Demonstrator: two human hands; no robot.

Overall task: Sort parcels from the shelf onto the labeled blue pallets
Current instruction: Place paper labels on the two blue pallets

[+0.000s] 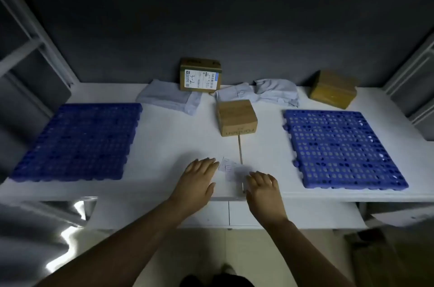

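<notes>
Left hand (200,176) and right hand (261,187) lie flat, fingers straight, nearward of the parcel (236,117); a blurred slip (229,169), possibly a label, lies between them. Left pallet (77,141) and right pallet (340,148) flank the parcel.

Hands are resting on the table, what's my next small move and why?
Probably reach the right hand for the nearest cardboard box and turn it to find its label: that hand holds nothing, the blue pallets are bare, no shipping label shows.

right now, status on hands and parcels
Left hand and right hand open, holding nothing. Nearest box on table between left pallet and right pallet. Path clear.
</notes>
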